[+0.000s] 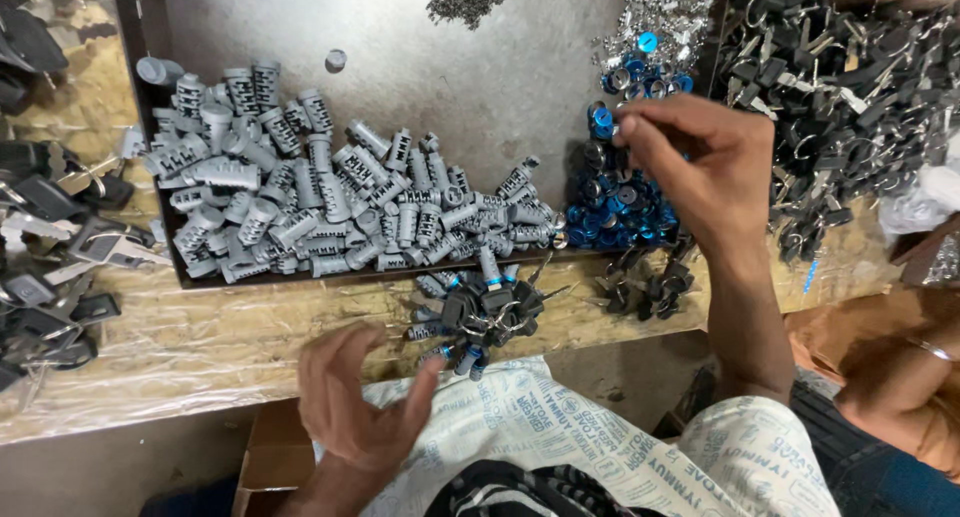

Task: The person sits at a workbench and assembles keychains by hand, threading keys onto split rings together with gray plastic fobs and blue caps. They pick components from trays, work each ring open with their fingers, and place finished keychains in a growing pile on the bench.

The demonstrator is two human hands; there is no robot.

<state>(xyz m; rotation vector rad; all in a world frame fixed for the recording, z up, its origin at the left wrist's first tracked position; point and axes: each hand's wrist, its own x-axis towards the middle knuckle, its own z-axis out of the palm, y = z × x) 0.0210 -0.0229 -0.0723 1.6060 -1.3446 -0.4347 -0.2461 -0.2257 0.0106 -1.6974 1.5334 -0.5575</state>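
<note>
The right hand (705, 172) reaches out over the tray, its fingertips (628, 129) pinched together above the heap of blue-capped lock parts (615, 202); whether anything small sits in that pinch cannot be told. The left hand (355, 402) hangs lower, near the person's lap, fingers spread and loosely curled, holding nothing, its fingertips just beside a cluster of assembled locks with black-headed keys (485, 312) lying on the wooden bench edge (200, 342). Behind that cluster, the dark metal tray (450, 67) holds a big pile of grey lock cylinders (300, 197) on its left half and the blue parts on its right. Small shiny metal bits (665, 12) are heaped at the tray's far right corner. Piles of black-headed keys (840, 87) lie to the right, and more keys (50, 247) to the left.
</note>
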